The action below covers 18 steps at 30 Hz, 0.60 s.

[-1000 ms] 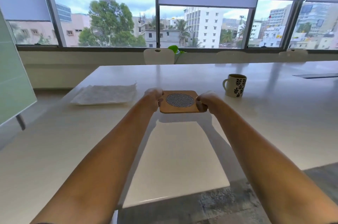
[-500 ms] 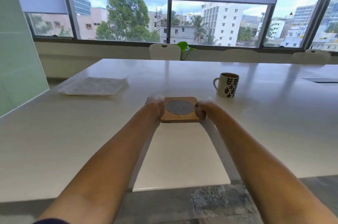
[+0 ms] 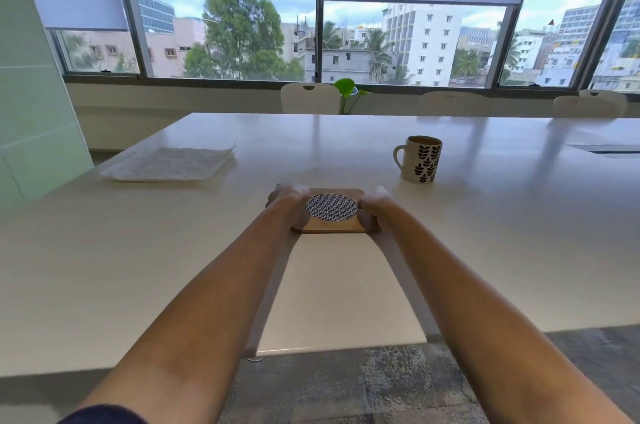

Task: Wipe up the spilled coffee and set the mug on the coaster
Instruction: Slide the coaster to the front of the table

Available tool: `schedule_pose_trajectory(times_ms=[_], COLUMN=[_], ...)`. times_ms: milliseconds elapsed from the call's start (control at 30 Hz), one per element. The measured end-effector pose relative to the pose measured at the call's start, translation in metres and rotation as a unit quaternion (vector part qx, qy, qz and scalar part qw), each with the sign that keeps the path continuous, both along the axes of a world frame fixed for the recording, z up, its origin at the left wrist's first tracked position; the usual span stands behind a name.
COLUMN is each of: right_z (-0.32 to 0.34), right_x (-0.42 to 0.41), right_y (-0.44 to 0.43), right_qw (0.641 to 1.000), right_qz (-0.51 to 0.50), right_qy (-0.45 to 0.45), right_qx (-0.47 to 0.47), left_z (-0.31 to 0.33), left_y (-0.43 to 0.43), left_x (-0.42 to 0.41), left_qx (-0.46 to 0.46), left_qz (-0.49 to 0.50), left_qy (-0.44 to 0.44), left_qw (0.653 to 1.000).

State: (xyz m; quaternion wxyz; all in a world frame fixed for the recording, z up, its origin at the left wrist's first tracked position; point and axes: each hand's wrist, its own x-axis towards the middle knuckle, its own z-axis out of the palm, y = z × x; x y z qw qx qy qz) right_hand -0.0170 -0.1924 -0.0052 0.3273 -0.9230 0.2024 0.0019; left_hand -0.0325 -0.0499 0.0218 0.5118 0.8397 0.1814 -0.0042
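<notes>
White table (image 3: 485,250) below window row. Coaster (image 3: 331,212) flat on table, gripped at both side edges: left hand (image 3: 287,202) and right hand (image 3: 372,210) each curled closed on it. Mug (image 3: 420,163) upright, right of and beyond coaster, apart, seemingly full. Folded cloth (image 3: 169,164) left of and beyond coaster, untouched. No spill visible, maybe lost in glare. Wiping and mug placement both left.

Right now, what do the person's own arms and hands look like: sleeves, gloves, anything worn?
Both forearms are bare down to the left hand and right hand: no gloves, and no watch or bands visible. Only a dark sleeve edge shows, on the left arm at the bottom of the frame.
</notes>
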Motion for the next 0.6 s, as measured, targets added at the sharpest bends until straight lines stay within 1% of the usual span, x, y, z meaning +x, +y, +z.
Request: schedule_pose_trajectory(times_ms=[100,300,467,600], right_z=[0.0021,0.0010,0.0032,0.0016], right_x=[-0.0007,0.0009,-0.0006,-0.0007], right_y=[-0.0018,-0.0008,-0.0035,-0.0075], right_qw=[1.000,0.999,0.996,0.996], right_qz=[-0.009,0.013,0.040,0.043], right_qy=[0.002,0.016,0.032,0.030], right_qx=[-0.003,-0.027,-0.068,-0.077], left_z=[-0.0019,-0.0054,-0.0081,-0.0081], left_y=[0.0005,0.0002,-0.0016,-0.0059], left_x=[0.0002,0.0025,0.0029,0.0031], left_qx=[-0.015,0.023,0.055,0.092], left_qz=[0.015,0.023,0.021,0.020], left_qy=[0.013,0.002,-0.016,-0.003], left_qw=[1.000,0.999,0.998,0.996])
